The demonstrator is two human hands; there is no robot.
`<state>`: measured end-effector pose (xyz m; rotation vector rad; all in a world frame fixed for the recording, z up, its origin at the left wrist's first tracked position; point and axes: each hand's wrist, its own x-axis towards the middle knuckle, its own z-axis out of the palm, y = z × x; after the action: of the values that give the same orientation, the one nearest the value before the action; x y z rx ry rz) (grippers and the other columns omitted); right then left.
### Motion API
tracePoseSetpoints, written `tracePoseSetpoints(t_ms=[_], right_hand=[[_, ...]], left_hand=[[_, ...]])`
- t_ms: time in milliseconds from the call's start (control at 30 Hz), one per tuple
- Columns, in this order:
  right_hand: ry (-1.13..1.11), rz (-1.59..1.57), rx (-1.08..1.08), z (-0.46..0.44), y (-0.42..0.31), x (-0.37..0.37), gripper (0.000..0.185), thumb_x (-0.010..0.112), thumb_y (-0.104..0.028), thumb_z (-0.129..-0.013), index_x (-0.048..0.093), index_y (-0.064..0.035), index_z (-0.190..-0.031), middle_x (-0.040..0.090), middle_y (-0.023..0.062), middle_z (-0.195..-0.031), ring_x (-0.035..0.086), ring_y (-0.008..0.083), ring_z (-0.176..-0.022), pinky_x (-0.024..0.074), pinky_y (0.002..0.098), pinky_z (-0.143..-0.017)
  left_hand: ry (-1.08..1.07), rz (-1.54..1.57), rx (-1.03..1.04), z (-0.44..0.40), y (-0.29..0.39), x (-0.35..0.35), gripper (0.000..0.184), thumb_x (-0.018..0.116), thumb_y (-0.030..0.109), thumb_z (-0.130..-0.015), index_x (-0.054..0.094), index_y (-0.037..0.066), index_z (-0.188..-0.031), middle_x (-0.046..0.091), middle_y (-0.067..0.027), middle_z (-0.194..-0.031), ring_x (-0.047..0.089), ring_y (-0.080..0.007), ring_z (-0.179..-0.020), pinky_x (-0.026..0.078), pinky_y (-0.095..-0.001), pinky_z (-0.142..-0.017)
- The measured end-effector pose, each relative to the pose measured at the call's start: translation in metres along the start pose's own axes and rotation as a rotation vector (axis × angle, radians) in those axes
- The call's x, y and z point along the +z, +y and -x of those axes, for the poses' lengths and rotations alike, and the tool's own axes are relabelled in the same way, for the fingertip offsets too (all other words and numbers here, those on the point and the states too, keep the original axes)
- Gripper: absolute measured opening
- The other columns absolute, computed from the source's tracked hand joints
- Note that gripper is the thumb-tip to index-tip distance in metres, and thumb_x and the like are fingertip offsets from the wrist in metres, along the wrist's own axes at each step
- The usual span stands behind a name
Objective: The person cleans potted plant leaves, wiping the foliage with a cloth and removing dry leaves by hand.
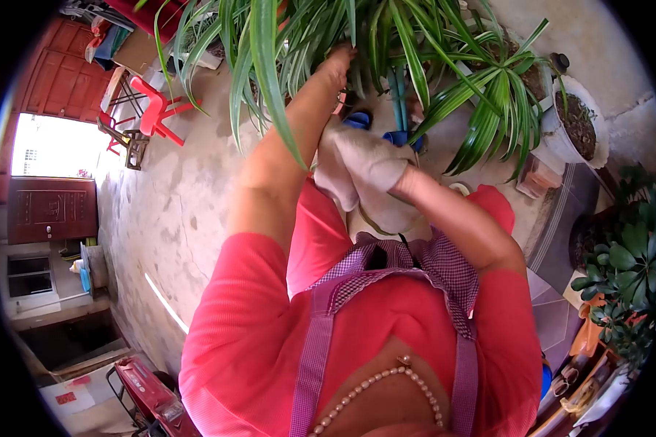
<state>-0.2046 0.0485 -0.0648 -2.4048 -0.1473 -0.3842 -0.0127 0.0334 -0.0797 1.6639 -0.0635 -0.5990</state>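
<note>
A spider plant (299,51) with long green and pale-striped leaves fills the top of the head view. My left hand (337,64) is bare and reaches in among its leaves; foliage hides most of the fingers, so their grip cannot be made out. Just below it, my right hand (375,164) is wrapped in a pale grey cloth (335,171) that covers the fingers and hangs down in front of my lap. The cloth lies close to my left forearm. A second leafy clump (496,102) spreads to the right of my hands.
A white pot (579,124) of soil stands at the right, near a clear plastic tub (538,178). Blue slippers (399,138) show below the leaves. At the left are a red plastic chair (157,109) and a red machine (149,393). A broad-leaved plant (630,255) stands far right.
</note>
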Motion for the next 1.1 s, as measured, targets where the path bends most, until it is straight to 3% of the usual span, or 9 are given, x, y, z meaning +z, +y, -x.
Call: tracePoseSetpoints(t_ms=[167,300,400,500,733,800,867,933,1100], right_hand=[[-0.041,-0.172,-0.121,-0.039,0.067,0.018,0.040,0.064,-0.019,-0.056,0.047,-0.0062,-0.090,0.052,0.0133,-0.081,0.053,0.0299,-0.078,0.0407,0.0329,-0.071],[0.018,-0.126,0.069,-0.055,0.088,0.023,0.043,0.060,-0.022,-0.067,0.046,-0.0078,-0.105,0.048,0.0111,-0.099,0.046,0.0221,-0.097,0.0367,0.0273,-0.083],[-0.134,0.005,0.315,-0.063,0.073,-0.006,0.049,0.063,-0.023,-0.066,0.045,-0.0088,-0.109,0.048,0.0106,-0.102,0.045,0.0213,-0.100,0.0365,0.0270,-0.084],[-0.163,0.019,0.132,-0.061,0.088,0.004,0.059,0.068,-0.017,-0.058,0.043,-0.0091,-0.111,0.050,0.0103,-0.095,0.049,0.0253,-0.090,0.0403,0.0299,-0.078],[-0.048,-0.462,0.253,-0.028,0.104,0.037,0.051,0.058,-0.017,-0.068,0.038,-0.0052,-0.113,0.042,0.0148,-0.113,0.044,0.0238,-0.103,0.0349,0.0302,-0.087],[-0.001,-0.471,0.248,-0.030,0.102,0.034,0.043,0.055,-0.018,-0.071,0.040,-0.0043,-0.109,0.043,0.0161,-0.110,0.045,0.0253,-0.100,0.0355,0.0315,-0.085],[0.037,-0.232,0.122,-0.048,0.082,0.005,0.032,0.054,-0.018,-0.070,0.047,-0.0029,-0.098,0.051,0.0181,-0.092,0.051,0.0308,-0.085,0.0405,0.0349,-0.075],[0.017,-0.033,0.168,-0.066,0.074,-0.015,0.031,0.059,-0.015,-0.064,0.051,-0.0017,-0.091,0.057,0.0186,-0.080,0.056,0.0332,-0.075,0.0449,0.0359,-0.067],[-0.033,0.029,0.481,-0.080,0.092,-0.044,0.027,0.061,-0.005,-0.060,0.055,-0.0005,-0.085,0.056,0.0209,-0.088,0.054,0.0330,-0.089,0.0456,0.0351,-0.073]], left_hand=[[-0.107,-0.070,-0.063,-0.026,-0.004,-0.024,0.032,0.045,0.034,-0.082,0.052,0.004,-0.092,0.059,-0.0075,-0.066,0.054,-0.0158,-0.058,0.044,-0.0274,-0.057],[-0.326,-0.294,-0.089,-0.004,0.009,-0.018,0.022,0.048,0.024,-0.079,0.051,0.005,-0.089,0.055,-0.0069,-0.063,0.051,-0.0135,-0.054,0.042,-0.0281,-0.044],[-0.160,-0.130,-0.027,-0.001,0.006,-0.009,0.020,0.049,0.022,-0.078,0.051,0.006,-0.091,0.051,-0.0057,-0.061,0.048,-0.0141,-0.050,0.042,-0.0266,-0.044],[-0.003,-0.180,-0.012,0.006,0.012,-0.004,0.027,0.049,0.020,-0.075,0.050,0.009,-0.100,0.048,-0.0061,-0.065,0.046,-0.0160,-0.051,0.042,-0.0279,-0.046],[0.272,-0.002,-0.049,-0.005,-0.007,0.009,0.036,0.051,0.022,-0.073,0.047,0.012,-0.108,0.049,-0.0091,-0.071,0.046,-0.0184,-0.053,0.043,-0.0292,-0.047],[0.200,0.041,0.075,0.002,-0.007,0.011,0.038,0.051,0.027,-0.075,0.046,0.014,-0.110,0.052,-0.0100,-0.080,0.047,-0.0187,-0.059,0.043,-0.0297,-0.051],[0.105,0.182,-0.144,0.023,0.015,0.013,0.038,0.051,0.031,-0.076,0.048,0.013,-0.109,0.054,-0.0080,-0.084,0.048,-0.0170,-0.063,0.041,-0.0296,-0.053],[0.073,0.098,-0.077,0.002,0.001,0.000,0.035,0.050,0.034,-0.079,0.050,0.011,-0.106,0.054,-0.0053,-0.087,0.049,-0.0153,-0.068,0.039,-0.0283,-0.056],[-0.093,0.146,0.190,-0.025,-0.022,-0.010,0.027,0.050,0.029,-0.081,0.052,0.010,-0.099,0.054,-0.0017,-0.091,0.047,-0.0122,-0.082,0.036,-0.0271,-0.065]])
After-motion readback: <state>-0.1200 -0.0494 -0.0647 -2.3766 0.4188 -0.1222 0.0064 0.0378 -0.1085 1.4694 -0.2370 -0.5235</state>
